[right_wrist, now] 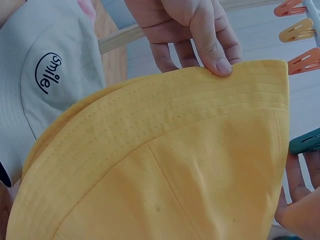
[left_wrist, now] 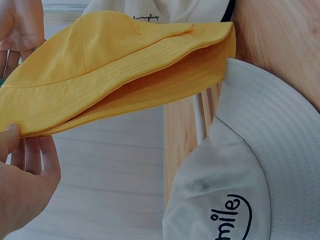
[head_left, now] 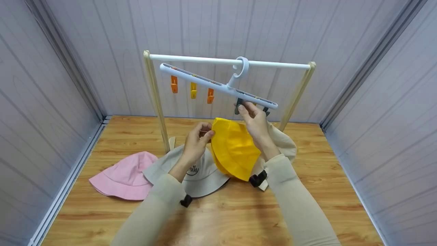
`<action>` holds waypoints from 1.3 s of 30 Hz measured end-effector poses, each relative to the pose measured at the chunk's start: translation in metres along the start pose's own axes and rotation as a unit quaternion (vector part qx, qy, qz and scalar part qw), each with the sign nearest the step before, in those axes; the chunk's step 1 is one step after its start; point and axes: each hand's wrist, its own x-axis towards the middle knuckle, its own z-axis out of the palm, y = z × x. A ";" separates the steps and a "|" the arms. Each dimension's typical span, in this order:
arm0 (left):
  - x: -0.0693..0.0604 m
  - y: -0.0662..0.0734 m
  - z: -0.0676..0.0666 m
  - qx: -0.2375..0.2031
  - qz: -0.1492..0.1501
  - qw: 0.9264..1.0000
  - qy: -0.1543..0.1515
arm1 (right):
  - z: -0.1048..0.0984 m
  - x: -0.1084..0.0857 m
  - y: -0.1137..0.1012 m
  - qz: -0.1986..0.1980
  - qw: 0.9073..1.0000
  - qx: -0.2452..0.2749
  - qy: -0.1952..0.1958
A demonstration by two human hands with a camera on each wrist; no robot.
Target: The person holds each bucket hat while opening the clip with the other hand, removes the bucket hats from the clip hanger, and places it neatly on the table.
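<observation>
A yellow bucket hat point(head_left: 235, 145) is held up folded, its brim edge pinched between thumb and fingers of my left hand point(head_left: 197, 141). In the left wrist view, the yellow hat point(left_wrist: 100, 65) shows a gap between its brim layers. My right hand point(head_left: 255, 124) pinches a dark green clip point(head_left: 238, 106) on the light blue hanger point(head_left: 211, 83). That clip point(right_wrist: 305, 141) is beside the hat's edge in the right wrist view; whether it touches the cloth I cannot tell. Tilted, the hanger hangs with its right end lower.
The hanger's hook goes over the white bar point(head_left: 191, 59) of a wooden-legged rack point(head_left: 155, 99). Orange and yellow clips point(head_left: 193, 90) hang at its left. A pink hat point(head_left: 126, 176), a grey hat with lettering point(head_left: 205, 177) and a cream hat point(head_left: 281, 140) lie on the wood-patterned surface point(head_left: 324, 198).
</observation>
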 end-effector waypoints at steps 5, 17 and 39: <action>0.000 0.001 0.000 0.001 -0.004 1.000 0.001 | -0.002 -0.005 -0.002 0.017 1.000 -0.006 0.002; -0.004 0.007 0.000 -0.002 0.000 1.000 0.005 | -0.022 -0.032 -0.009 0.035 0.993 -0.106 -0.026; -0.018 0.019 -0.008 -0.060 0.013 0.998 0.009 | -0.079 -0.106 0.053 0.045 0.991 -0.068 0.103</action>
